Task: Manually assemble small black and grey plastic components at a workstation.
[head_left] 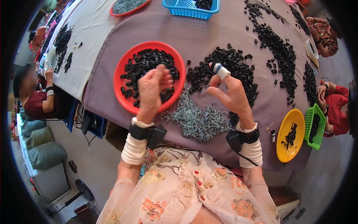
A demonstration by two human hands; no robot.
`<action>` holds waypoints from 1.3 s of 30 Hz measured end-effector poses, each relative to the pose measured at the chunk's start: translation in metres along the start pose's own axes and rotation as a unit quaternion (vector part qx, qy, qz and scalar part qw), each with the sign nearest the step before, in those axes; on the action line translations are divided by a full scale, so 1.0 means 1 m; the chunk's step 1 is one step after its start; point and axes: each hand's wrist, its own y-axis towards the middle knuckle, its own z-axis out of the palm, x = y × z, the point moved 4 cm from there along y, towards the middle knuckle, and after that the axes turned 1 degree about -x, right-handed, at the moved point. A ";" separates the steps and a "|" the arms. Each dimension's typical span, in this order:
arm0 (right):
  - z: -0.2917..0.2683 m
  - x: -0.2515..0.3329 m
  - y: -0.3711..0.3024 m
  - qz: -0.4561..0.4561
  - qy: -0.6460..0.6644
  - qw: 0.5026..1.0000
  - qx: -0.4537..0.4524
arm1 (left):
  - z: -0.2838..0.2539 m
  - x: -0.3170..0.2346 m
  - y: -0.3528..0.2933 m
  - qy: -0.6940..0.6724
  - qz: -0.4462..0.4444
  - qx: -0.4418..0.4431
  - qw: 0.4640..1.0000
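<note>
My left hand point(152, 89) is over a round red plate point(118, 93) heaped with small black plastic caps point(151, 58). Its fingers are curled in with the thumb against them; whatever they may hold is hidden. Over the near side of a loose pile of the same black caps point(242, 76) hovers my right hand point(231, 89). Its thumb and fingers stand apart, and one finger wears a white and blue wrap point(220, 70). Between my hands, close to the table's near edge, lies a heap of small metal springs point(199, 115).
A blue basket point(192, 13) and a red plate of springs point(128, 5) stand at the far side. More caps trail along the right, near a yellow plate point(282, 149), a green basket point(317, 112) and a small bottle point(273, 136). Other people sit left and right.
</note>
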 end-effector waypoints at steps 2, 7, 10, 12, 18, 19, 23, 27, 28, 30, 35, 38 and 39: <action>0.001 0.000 -0.004 0.084 0.152 0.984 0.025 | -0.029 -0.004 0.008 0.037 0.000 -0.015 0.999; 0.006 0.003 -0.009 0.121 0.343 0.930 0.052 | -0.010 -0.014 -0.006 0.035 0.035 0.018 0.999; 0.008 0.002 -0.012 0.117 0.290 0.948 0.055 | 0.033 -0.018 -0.018 0.080 0.064 0.088 0.991; 0.007 0.001 -0.014 0.116 0.246 0.960 0.066 | 0.062 -0.018 -0.027 0.125 0.086 0.187 0.971; 0.011 0.001 -0.022 0.098 0.189 0.976 0.044 | 0.086 -0.011 -0.032 0.127 0.124 0.207 0.962; 0.011 0.001 -0.022 0.110 0.186 0.975 0.049 | 0.088 -0.009 -0.031 0.129 0.123 0.209 0.962; 0.013 0.005 -0.025 0.132 0.194 0.971 0.039 | 0.088 -0.006 -0.029 0.123 0.138 0.178 0.967; 0.014 0.007 -0.025 0.166 0.308 0.937 0.001 | 0.089 -0.008 -0.031 0.136 0.158 0.171 0.963; 0.014 0.008 -0.025 0.179 0.354 0.918 -0.009 | 0.089 -0.008 -0.031 0.136 0.158 0.171 0.963; 0.020 0.001 -0.025 0.190 0.418 0.887 -0.044 | 0.090 -0.009 -0.030 0.143 0.171 0.176 0.959; -0.005 -0.017 -0.023 0.159 0.450 0.858 -0.190 | 0.092 -0.007 -0.029 0.189 0.130 0.204 0.952; -0.041 -0.032 -0.032 0.159 0.398 0.875 -0.224 | 0.085 -0.003 -0.026 0.152 0.097 0.203 0.962; -0.051 -0.042 -0.039 0.154 0.387 0.880 -0.230 | 0.082 -0.002 -0.025 0.125 0.072 0.203 0.969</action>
